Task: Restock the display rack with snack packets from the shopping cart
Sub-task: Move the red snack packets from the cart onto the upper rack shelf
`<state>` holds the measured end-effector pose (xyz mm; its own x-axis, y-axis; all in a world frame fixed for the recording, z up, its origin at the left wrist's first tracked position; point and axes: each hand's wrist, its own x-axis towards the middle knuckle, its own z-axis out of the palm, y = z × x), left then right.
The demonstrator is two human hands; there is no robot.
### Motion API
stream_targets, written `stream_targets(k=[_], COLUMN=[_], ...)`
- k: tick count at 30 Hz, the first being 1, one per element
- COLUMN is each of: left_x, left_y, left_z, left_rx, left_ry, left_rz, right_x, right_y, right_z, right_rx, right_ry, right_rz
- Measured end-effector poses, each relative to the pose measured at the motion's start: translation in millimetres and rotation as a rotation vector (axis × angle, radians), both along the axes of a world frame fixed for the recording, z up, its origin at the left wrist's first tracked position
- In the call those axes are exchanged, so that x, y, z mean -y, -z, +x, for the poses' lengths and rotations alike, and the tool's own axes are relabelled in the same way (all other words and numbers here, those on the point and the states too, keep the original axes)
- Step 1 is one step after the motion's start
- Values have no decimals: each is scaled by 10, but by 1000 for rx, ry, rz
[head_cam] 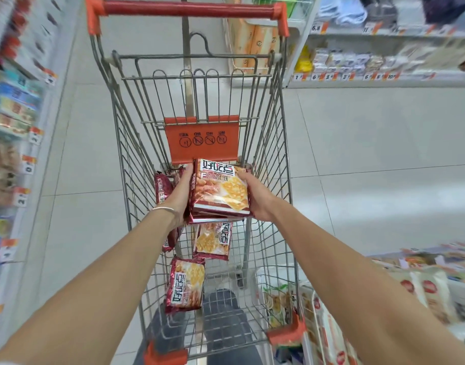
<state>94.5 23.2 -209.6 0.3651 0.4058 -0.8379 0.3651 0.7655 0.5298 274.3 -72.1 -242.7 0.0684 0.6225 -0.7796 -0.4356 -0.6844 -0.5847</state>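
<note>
Mid-frame, over the cart (126, 154), left hand (180, 193) and right hand (255, 196) grasp a stack of packets (219, 191), faces up, long axis running up the frame, print inverted.

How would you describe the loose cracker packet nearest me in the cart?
Find the grey wire shopping cart with the red handle. On its mesh floor, below the held stack of red packets, lies a red-and-yellow foil cracker packet. It is the packet closest to the person, with white lettering down its left side.
</note>
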Motion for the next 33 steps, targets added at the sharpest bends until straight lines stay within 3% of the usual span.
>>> stream_targets(k=[5, 10, 16, 25, 33], left_x=[-29, -190, 79, 944, 2503], left_y=[-248, -310, -1033, -1976, -3060], left_z=[80, 41, 162, 242, 292], left_rx=[-32, -82, -3, 272, 562], left_ry=[240, 312, 404, 623, 861], left_rz=[27, 90, 245, 343, 419], right_x=[38, 130, 499, 1656, 3339], right_y=[-302, -801, -1386, -2394, -3416], right_z=[-69, -148, -300, -771, -1328], right_rx=[47, 123, 170, 317, 561], right_ry=[60, 89, 227, 581, 924], right_rz=[7, 29, 115, 190, 296])
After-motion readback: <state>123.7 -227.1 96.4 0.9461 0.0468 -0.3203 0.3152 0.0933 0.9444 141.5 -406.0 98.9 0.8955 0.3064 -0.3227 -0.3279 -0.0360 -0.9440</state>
